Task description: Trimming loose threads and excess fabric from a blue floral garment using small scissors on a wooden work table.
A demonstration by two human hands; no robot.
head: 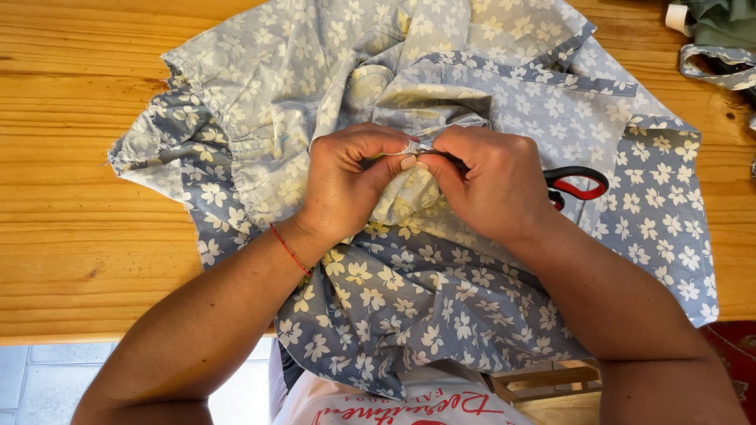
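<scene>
Floral fabric (409, 299) pinched by both hands; scissors (579, 185) mostly hidden behind right hand (488, 185).

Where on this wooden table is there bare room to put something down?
Bare wood lies left of the flowered cloth, up to the table edge. A narrow strip shows right of it. The middle is crowded: both hands, scissors.

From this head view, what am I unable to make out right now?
- Scissors: only the red-and-black handles show; the right hand hides the blades.
- What the left hand and right hand pinch: too small, wrapped in the flowered cloth.
- Items at the top right corner: cut off by the edge.
- Table under the cloth: hidden.
</scene>
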